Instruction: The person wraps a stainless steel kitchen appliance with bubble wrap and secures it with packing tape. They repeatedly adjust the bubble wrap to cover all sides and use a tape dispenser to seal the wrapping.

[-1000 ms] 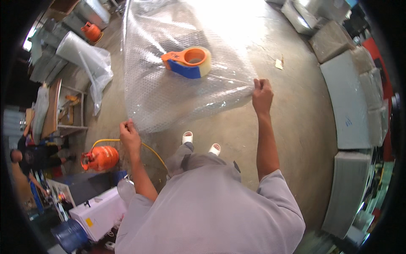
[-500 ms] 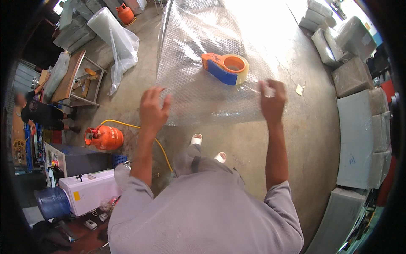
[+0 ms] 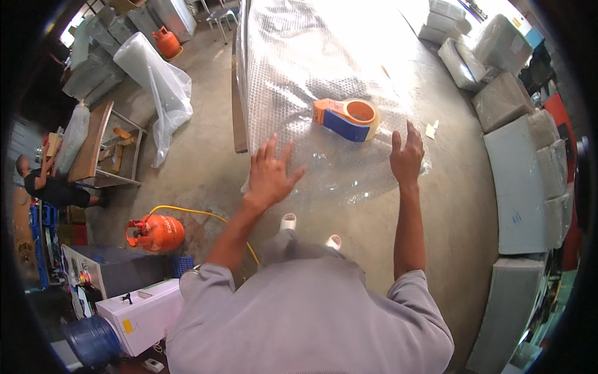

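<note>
Concrete floor [image 3: 458, 212] stretches around me, an orange gas cylinder [image 3: 163, 233] to my left. On the bubble wrap [image 3: 293, 100] ahead sits a tape dispenser [image 3: 344, 124], nearer my right hand [image 3: 408, 159]. That hand and my left hand [image 3: 270, 173] are empty, fingers [image 3: 271, 149] apart; whether either touches the wrap, I cannot tell.

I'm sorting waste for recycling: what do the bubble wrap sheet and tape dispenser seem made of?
Bubble wrap sheet: clear, glossy plastic film, by its bubbles and glints. Tape dispenser: probably smooth, hard plastic, from its rigid-looking orange and blue body.
</note>
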Demonstrator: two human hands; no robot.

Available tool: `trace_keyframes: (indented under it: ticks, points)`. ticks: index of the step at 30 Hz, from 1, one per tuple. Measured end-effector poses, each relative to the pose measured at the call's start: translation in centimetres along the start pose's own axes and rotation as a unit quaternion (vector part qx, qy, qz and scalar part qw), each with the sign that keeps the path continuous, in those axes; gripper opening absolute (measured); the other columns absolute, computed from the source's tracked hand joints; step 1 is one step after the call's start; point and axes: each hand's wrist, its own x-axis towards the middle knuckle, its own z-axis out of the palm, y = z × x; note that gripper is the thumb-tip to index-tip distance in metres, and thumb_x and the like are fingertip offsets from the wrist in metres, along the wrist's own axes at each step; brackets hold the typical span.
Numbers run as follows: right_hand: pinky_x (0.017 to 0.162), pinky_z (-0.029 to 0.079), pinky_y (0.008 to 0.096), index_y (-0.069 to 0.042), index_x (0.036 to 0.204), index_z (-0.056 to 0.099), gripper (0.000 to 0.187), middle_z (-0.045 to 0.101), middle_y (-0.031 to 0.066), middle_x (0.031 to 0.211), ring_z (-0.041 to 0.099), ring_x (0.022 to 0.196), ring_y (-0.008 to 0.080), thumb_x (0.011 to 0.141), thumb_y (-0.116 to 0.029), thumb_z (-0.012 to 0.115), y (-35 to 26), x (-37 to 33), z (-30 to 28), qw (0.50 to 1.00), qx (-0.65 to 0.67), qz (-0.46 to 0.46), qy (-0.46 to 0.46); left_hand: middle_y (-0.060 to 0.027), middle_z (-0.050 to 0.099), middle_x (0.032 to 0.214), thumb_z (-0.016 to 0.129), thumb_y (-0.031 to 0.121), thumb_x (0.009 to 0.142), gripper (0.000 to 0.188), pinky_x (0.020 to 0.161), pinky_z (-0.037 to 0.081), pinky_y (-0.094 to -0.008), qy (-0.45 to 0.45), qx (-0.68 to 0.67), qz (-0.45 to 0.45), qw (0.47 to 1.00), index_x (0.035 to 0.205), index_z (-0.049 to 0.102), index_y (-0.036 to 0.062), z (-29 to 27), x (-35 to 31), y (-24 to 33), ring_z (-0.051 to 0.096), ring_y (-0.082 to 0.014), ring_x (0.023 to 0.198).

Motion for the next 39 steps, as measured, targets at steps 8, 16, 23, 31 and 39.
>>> trace_keyframes:
  ticks: [8, 16, 23, 31, 39]
  points:
    - [0.121, 0.023, 0.0534, -0.014, 0.154, 0.044, 0.063, 0.039, 0.021, 0.159, 0.033, 0.149, 0.0406, 0.107, -0.054, 0.037, 5.6, -1.6, 2.3, 0.986, -0.134, -0.025, -0.098, -0.0241, 0.019, 0.167, 0.049, 0.064, 0.098, 0.082, 0.125, 0.012, -0.0515, 0.041, -0.012, 0.106, 0.993, 0.163, 0.026, 0.0181, 1.2, 2.3, -3.7, 0.016, -0.0385, 0.156]
    - [0.108, 0.044, 0.0488, -0.001, 0.139, 0.055, 0.06, 0.061, 0.0232, 0.135, 0.057, 0.127, 0.0418, 0.093, -0.036, 0.072, -3.3, 0.1, 0.0, 0.996, -0.018, -0.083, -0.017, -0.0234, 0.024, 0.165, 0.045, 0.063, 0.1, 0.087, 0.126, 0.01, -0.0501, 0.011, 0.049, 0.165, 0.985, 0.16, 0.027, 0.0029, -0.9, 5.4, -3.3, 0.017, -0.0372, 0.156]
    - [0.102, 0.046, 0.0466, 0.006, 0.116, 0.061, 0.053, 0.07, 0.0245, 0.11, 0.067, 0.109, 0.0389, 0.082, -0.03, 0.082, -12.4, 2.3, 3.9, 0.973, -0.113, -0.123, -0.161, -0.0215, 0.023, 0.166, 0.039, 0.061, 0.102, 0.084, 0.128, 0.009, -0.0466, -0.024, -0.015, 0.227, 0.974, 0.158, 0.029, -0.0009, 1.1, 7.4, -4.2, 0.014, -0.0324, 0.157]
    - [0.081, 0.055, 0.0405, -0.002, 0.097, 0.062, 0.039, 0.07, 0.0157, 0.082, 0.072, 0.083, 0.0305, 0.082, -0.03, 0.084, -13.3, 0.1, -5.3, 0.996, -0.06, -0.054, -0.04, -0.0268, 0.026, 0.163, 0.037, 0.06, 0.104, 0.082, 0.126, 0.013, -0.0484, -0.049, -0.076, 0.176, 0.98, 0.156, 0.033, -0.0027, 0.2, 7.9, -3.8, 0.02, -0.0388, 0.154]
    - [0.078, 0.057, 0.0317, -0.001, 0.113, 0.055, 0.042, 0.068, 0.0106, 0.102, 0.069, 0.088, 0.0174, 0.088, -0.021, 0.082, -12.2, -18.7, -10.6, 0.873, 0.402, 0.261, -0.086, -0.0191, 0.03, 0.164, 0.049, 0.052, 0.104, 0.065, 0.125, 0.02, -0.051, 0.002, -0.099, 0.418, 0.903, 0.155, 0.042, 0.0125, -1.2, 9.0, 3.2, 0.022, -0.0358, 0.154]
